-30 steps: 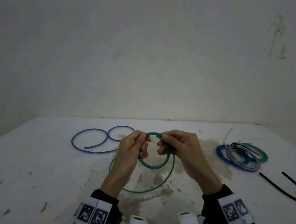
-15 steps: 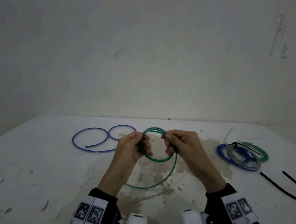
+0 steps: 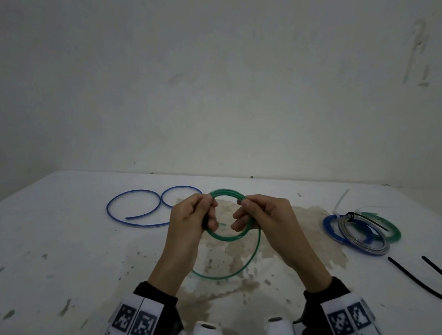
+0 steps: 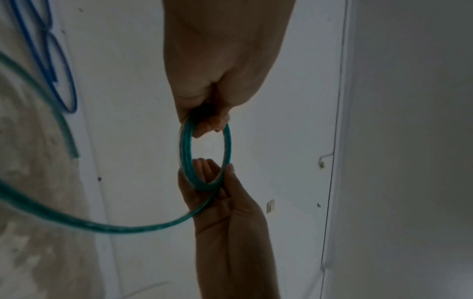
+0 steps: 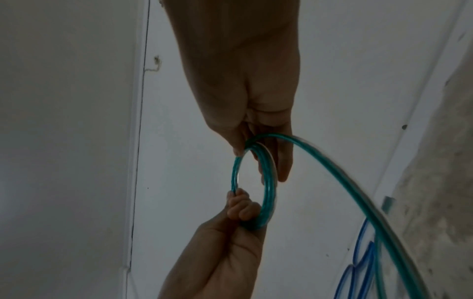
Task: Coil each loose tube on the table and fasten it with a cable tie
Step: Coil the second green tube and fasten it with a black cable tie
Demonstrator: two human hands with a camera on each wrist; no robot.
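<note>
A green tube (image 3: pixel 224 237) is wound into a small ring held above the white table (image 3: pixel 42 244), between both hands. My left hand (image 3: pixel 195 216) grips the ring's left side with curled fingers. My right hand (image 3: pixel 253 211) pinches its right side between thumb and fingers. A loose length of the tube (image 3: pixel 253 255) hangs in a wider loop below the ring. In the left wrist view the ring (image 4: pixel 204 155) sits between the two hands, and the tail (image 4: pixel 76 222) sweeps left. The right wrist view shows the ring (image 5: pixel 256 182) and the tail (image 5: pixel 358 192) running right.
A loose blue tube (image 3: pixel 139 208) lies in two loops at the left. Finished coils, blue, grey and green (image 3: pixel 360 231), are stacked at the right with cable ties on them. Black cable ties (image 3: pixel 426 279) lie near the right edge. A brown stain (image 3: pixel 230 277) marks the table's middle.
The small green ring has grown rounder and risen a little between the hands. The hanging loop below it has shrunk as more tube went into the ring.
</note>
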